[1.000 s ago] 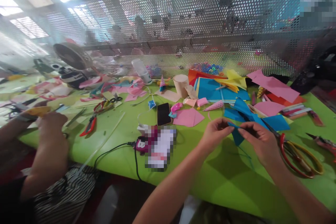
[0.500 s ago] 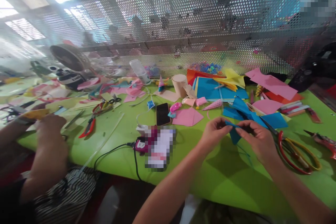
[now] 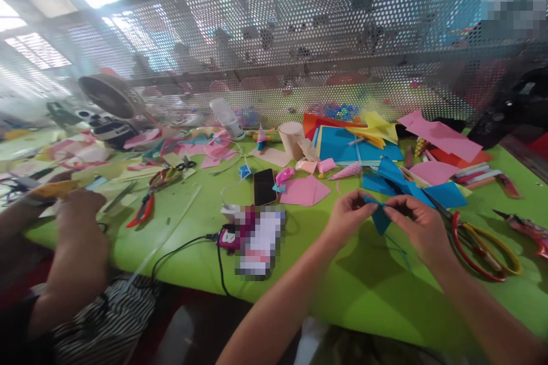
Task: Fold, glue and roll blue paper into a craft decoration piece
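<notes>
A small blue felt piece (image 3: 380, 220) hangs pointed end down between my two hands, above the green table. My left hand (image 3: 349, 215) pinches its upper left edge, and my right hand (image 3: 417, 222) pinches the upper right, fingertips nearly touching. From the piece a thin blue strand (image 3: 398, 246) trails down to the right. Behind my hands lie blue felt scraps (image 3: 389, 174). Scissors with red and yellow handles (image 3: 483, 248) rest just right of my right hand, their blades toward the scraps.
The green table (image 3: 325, 296) holds a phone with a blurred screen (image 3: 262, 244), a dark phone (image 3: 265, 187), pink felt (image 3: 305, 190), a tape roll (image 3: 293, 140), stacked blue sheets (image 3: 342, 145) and red pliers (image 3: 528, 232). At the left, another person's arm (image 3: 81, 239) reaches in; a perforated screen stands behind.
The whole view has shifted very slightly. My hands keep the same pinch on the blue felt piece, with almost no movement.
</notes>
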Demonstrator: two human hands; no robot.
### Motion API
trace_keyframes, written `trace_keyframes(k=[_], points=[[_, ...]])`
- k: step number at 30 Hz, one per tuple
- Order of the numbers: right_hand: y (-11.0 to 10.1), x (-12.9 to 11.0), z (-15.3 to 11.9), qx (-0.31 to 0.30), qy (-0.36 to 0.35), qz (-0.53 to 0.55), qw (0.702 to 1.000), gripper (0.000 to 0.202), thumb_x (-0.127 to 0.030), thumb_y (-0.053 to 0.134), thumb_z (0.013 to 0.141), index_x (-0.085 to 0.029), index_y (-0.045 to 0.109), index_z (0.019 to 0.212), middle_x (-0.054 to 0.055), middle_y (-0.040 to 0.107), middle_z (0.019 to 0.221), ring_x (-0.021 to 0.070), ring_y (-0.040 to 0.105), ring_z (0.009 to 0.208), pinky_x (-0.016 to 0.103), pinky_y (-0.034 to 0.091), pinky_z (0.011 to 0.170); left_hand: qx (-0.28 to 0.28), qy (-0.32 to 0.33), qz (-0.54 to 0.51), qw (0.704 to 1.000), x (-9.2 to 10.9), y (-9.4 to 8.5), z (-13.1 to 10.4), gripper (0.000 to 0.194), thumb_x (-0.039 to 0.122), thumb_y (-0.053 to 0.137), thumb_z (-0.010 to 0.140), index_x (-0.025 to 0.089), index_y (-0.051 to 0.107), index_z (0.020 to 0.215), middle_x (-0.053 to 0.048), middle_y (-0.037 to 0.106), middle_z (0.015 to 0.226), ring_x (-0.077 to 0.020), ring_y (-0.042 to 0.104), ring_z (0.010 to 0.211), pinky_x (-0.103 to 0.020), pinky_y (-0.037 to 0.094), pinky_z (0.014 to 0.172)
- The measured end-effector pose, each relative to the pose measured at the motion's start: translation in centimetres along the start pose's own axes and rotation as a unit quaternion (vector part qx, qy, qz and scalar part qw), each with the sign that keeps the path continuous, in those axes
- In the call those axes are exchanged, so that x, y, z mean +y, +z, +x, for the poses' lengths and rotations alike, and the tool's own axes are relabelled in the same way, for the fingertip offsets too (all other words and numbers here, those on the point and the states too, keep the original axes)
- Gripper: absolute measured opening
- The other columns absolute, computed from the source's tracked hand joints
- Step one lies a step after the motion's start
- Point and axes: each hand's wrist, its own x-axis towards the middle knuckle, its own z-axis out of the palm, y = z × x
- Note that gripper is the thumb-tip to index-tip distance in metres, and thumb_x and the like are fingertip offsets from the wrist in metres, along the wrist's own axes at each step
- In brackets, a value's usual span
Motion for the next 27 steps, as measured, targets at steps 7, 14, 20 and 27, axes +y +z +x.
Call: trace_keyframes(k=[7, 14, 20, 27], points=[[0.08, -0.16, -0.02, -0.01, 0.017, 0.012, 1.0, 0.024, -0.047, 0.083, 0.083, -0.025, 0.079, 0.092, 0.003, 0.076, 0.085, 0.022, 0.066, 0.077, 0.036, 0.054, 0.072, 0.019, 0.003, -0.001, 1.0, 0.16, -0.05, 0.05, 0.05, 0.051, 0.1, 0.07, 0.015, 0.071, 0.089, 0.0, 0.069, 0.08, -0.0114, 0.059, 0.073, -0.027, 0.046, 0.072], [0.05, 0.13, 0.06, -0.004, 0.022, 0.012, 1.0, 0.025, -0.049, 0.083, 0.083, -0.025, 0.079, 0.09, 0.003, 0.074, 0.083, 0.0216, 0.063, 0.077, 0.036, 0.051, 0.073, 0.013, -0.006, -0.023, 1.0, 0.26, 0.01, -0.07, 0.049, 0.048, 0.101, 0.068, 0.015, 0.073, 0.09, -0.001, 0.071, 0.083, -0.0118, 0.062, 0.075, -0.027, 0.048, 0.074], [-0.03, 0.08, 0.01, -0.013, 0.039, 0.03, 0.999, 0.027, -0.05, 0.084, 0.082, -0.025, 0.079, 0.091, 0.003, 0.074, 0.084, 0.0216, 0.063, 0.077, 0.037, 0.05, 0.074, 0.018, -0.002, -0.029, 0.999, 0.2, -0.07, -0.08, 0.049, 0.048, 0.101, 0.067, 0.015, 0.073, 0.09, -0.001, 0.071, 0.082, -0.0118, 0.061, 0.074, -0.026, 0.048, 0.072], [0.04, -0.35, -0.06, -0.014, 0.028, 0.032, 0.999, 0.025, -0.049, 0.085, 0.081, -0.025, 0.078, 0.086, 0.002, 0.072, 0.079, 0.021, 0.061, 0.073, 0.035, 0.049, 0.068, 0.019, -0.005, -0.009, 1.0, 0.55, 0.03, -0.17, 0.051, 0.052, 0.101, 0.066, 0.015, 0.075, 0.089, -0.002, 0.072, 0.081, -0.0108, 0.059, 0.07, -0.025, 0.045, 0.069]])
